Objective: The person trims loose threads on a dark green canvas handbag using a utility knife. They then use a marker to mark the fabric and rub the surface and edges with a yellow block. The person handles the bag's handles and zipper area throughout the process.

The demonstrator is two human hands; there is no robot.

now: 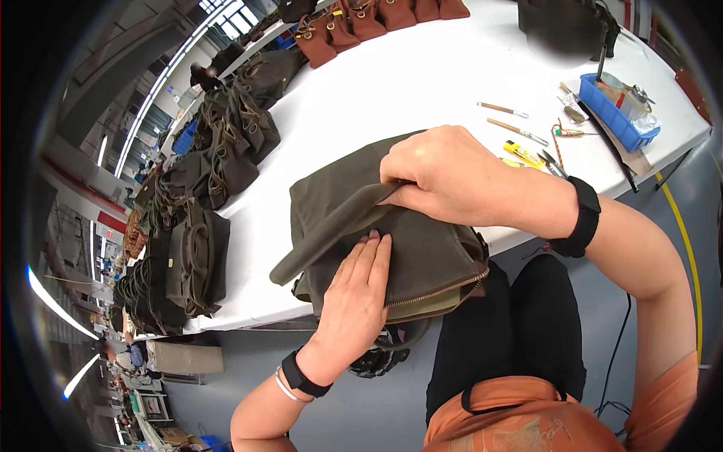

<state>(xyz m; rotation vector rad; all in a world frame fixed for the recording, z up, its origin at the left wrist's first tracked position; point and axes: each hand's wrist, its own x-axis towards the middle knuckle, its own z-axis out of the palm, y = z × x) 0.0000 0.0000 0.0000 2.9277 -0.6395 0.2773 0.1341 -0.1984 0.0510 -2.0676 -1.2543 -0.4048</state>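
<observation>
Orange shirt (520, 426) cloth lay nearest, with my lap (508, 324) just past it and the olive bag (425, 260) beyond, lying at the near edge of the white tabletop (407, 83), its zipper (444, 294) turned toward me. With my right hand (444, 169) I pinched one end of the strap (331, 230) between thumb and curled fingers, above the bag's upper side. My left hand (358, 286) rested flat on the panel, fingers straight and close together, gripping nothing.

As I judged it, the step in hand was working the strap while the body was steadied. The next move seemed to call for a firm pinch on the right and even pressure on the left. The strap slanted across the panel to the left corner, partly covering it; I could not tell whether its far end was free.

To my right lay wooden-handled tools (517, 131), a yellow cutter (523, 153) and a green-handled tool (570, 132), near a blue tray (617, 113). The cutter sat close beyond my right forearm (640, 256), so an outward swing might have knocked it. Dark bags (233, 162) crowded the left side; brown bags (369, 26) lined the far edge.
</observation>
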